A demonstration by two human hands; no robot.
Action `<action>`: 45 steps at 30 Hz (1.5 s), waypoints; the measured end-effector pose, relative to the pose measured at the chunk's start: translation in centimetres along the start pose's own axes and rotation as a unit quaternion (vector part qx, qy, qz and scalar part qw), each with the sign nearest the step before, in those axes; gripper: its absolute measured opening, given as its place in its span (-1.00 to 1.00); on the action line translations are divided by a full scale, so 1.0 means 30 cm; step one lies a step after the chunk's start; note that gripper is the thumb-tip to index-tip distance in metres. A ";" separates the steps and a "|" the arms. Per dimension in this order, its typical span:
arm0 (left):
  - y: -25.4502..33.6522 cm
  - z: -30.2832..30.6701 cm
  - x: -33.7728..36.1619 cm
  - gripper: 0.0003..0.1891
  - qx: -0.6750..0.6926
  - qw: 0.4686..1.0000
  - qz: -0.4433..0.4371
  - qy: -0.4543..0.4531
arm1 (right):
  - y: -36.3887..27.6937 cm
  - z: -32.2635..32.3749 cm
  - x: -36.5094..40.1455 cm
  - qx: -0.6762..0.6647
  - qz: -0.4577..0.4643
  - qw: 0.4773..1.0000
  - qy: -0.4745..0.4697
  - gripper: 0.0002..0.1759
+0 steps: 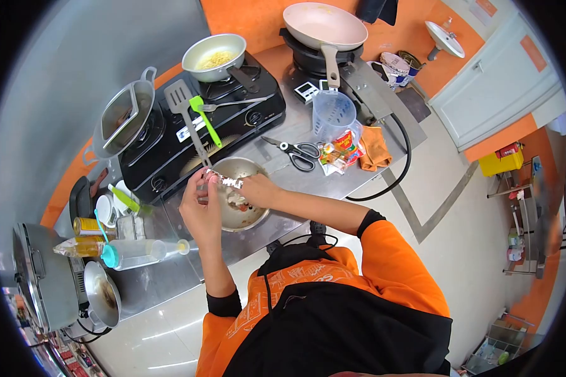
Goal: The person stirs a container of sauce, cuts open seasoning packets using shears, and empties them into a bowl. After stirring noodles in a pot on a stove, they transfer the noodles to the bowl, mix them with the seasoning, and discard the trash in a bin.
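Over a metal bowl (pixel 248 221) on the steel counter, my left hand (pixel 202 200) pinches one end of a small shiny packet (pixel 229 181), silvery with some red. At the packet's other end my right hand (pixel 261 190) closes its fingers on it. White food (pixel 236 200) and some reddish bits lie in the bowl, partly covered by my hands. Just beyond my left hand, the handle end of a slotted turner (pixel 181 100) reaches down from the stove.
A two-burner stove (pixel 188 151) bears a pot (pixel 129 116) and a pan of yellow food (pixel 215 60). Scissors (pixel 295 151), food packets (pixel 341 152), an orange cloth (pixel 375 149) and a clear measuring jug (pixel 333 116) lie to the right. Bottles (pixel 135 253) stand left.
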State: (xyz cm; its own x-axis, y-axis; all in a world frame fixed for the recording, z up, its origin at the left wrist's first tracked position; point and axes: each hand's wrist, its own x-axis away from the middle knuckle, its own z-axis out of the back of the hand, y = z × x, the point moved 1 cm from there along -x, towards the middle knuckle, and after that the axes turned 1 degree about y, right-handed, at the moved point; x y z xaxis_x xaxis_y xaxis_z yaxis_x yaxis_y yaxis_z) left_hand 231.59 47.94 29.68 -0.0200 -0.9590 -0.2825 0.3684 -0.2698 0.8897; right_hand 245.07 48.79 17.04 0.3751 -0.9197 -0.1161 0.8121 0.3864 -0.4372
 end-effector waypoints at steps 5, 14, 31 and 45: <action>0.052 -0.141 0.018 -0.78 -0.010 1.000 0.008 0.000 | 0.054 0.169 0.129 -0.287 -0.128 0.934 0.169 -0.73; -0.109 -0.695 0.093 -0.76 -0.011 0.978 0.045 -0.204 | 0.524 0.147 0.622 -0.321 -0.433 0.757 0.370 -0.70; 0.091 -0.484 0.206 -0.78 -0.151 0.953 0.115 -0.235 | 0.401 0.483 0.125 -0.171 -0.083 0.926 0.326 -0.79; -0.759 0.649 0.818 -0.46 -0.113 0.655 0.739 -0.112 | 0.586 0.239 -0.288 0.207 -0.050 0.951 0.222 -0.80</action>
State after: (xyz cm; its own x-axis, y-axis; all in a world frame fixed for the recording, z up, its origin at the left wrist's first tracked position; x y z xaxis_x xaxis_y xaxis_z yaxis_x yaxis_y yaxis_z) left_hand 204.63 28.88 9.47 0.3873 -0.1538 0.9090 0.2662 0.9626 0.0495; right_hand 259.31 64.05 16.75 0.1347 -0.8565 -0.4983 0.9750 0.2042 -0.0874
